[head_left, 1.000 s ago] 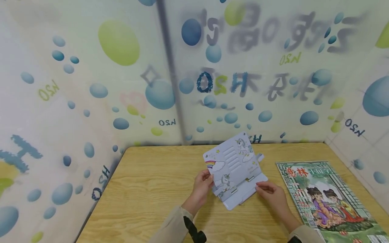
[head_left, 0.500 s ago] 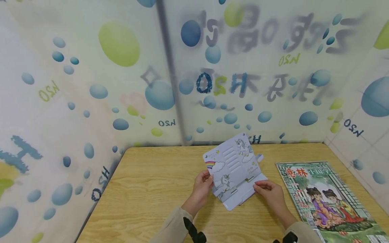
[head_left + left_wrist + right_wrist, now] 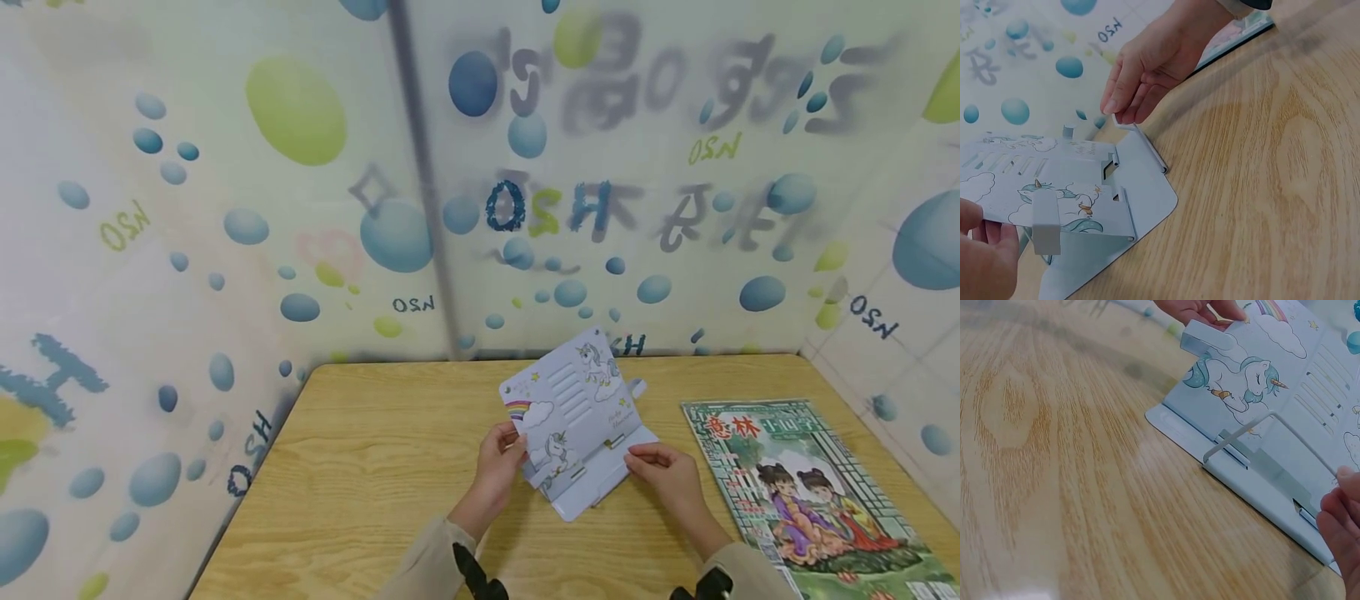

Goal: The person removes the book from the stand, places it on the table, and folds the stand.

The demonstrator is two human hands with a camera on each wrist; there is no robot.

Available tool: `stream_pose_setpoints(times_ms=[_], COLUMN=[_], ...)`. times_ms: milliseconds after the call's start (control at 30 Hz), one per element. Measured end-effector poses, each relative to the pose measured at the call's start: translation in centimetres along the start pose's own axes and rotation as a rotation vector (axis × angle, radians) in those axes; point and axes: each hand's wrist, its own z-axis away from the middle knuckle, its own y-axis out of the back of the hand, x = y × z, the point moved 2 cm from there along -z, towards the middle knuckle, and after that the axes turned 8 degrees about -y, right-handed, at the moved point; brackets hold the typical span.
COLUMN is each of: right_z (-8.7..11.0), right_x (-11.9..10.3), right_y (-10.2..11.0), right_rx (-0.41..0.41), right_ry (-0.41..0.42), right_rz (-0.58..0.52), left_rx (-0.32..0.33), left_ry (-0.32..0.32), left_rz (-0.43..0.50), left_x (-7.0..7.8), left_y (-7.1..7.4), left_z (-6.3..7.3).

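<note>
A white metal book stand (image 3: 551,421) with unicorns, a rainbow and slots on its back panel stands tilted on the wooden table. My left hand (image 3: 498,471) grips the panel's left edge, thumb in front and fingers behind. A wire page holder (image 3: 1300,439) is raised off the front base, and my right hand (image 3: 667,482) pinches its right end between thumb and fingertips. Beside the left hand, a folded metal clip (image 3: 1046,222) juts from the panel's side. Another small clip (image 3: 638,388) sticks out at the right edge.
A magazine (image 3: 817,492) with two illustrated children on its cover lies on the table to the right. The wooden table (image 3: 360,467) ends at a curtain-like wall (image 3: 337,208) printed with blue and green dots. Black camera straps circle both wrists.
My right hand has shifted slightly left, toward the stand. The left hand stays on the panel edge, and the stand has barely moved.
</note>
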Motion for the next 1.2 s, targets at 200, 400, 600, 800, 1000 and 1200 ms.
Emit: stream_pose_setpoints(times_ms=[200, 400, 600, 800, 1000, 1200], right_z=[-0.3, -0.5, -0.7, -1.0, -1.3, -1.6], right_x=[0.4, 0.4, 0.3, 0.2, 0.0, -0.5], right_y=[-0.1, -0.2, -0.1, -0.2, -0.3, -0.3], right_rx=[0.003, -0.003, -0.005, -0.018, -0.031, -0.075], right_ry=[-0.042, -0.062, -0.047, -0.031, -0.04, -0.059], right_rz=[0.025, 0.022, 0.051, 0.028, 0.003, -0.015], left_rx=[-0.012, -0.009, -0.008, -0.009, -0.004, 0.013], left_ry=[0.004, 0.008, 0.007, 0.002, 0.012, 0.043], left_rz=[0.017, 0.024, 0.026, 0.027, 0.029, 0.023], left_x=[0.0, 0.0, 0.1, 0.0, 0.0, 0.3], left_y=[0.2, 0.3, 0.4, 0.5, 0.6, 0.5], left_z=[0.2, 0.4, 0.5, 0.7, 0.8, 1.1])
